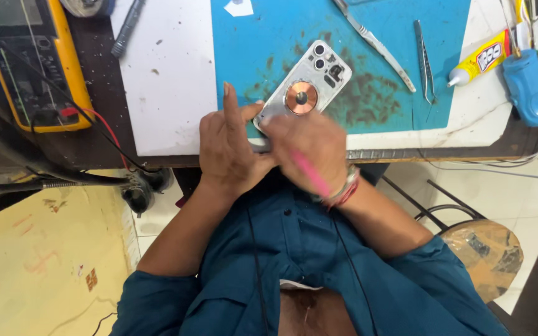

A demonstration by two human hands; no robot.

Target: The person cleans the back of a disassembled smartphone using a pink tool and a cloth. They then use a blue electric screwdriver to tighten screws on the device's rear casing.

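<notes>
A phone back housing with a copper coil ring and camera holes lies on the blue mat, tilted toward the upper right. My left hand steadies its lower left end, index finger raised. My right hand covers the lower end and grips a pink tool, blurred, whose tip is hidden near the housing's edge.
Two pairs of metal tweezers, a yellow glue tube and a blue device lie to the right. A yellow multimeter with red lead sits left. A white board adjoins the mat. A stool stands lower right.
</notes>
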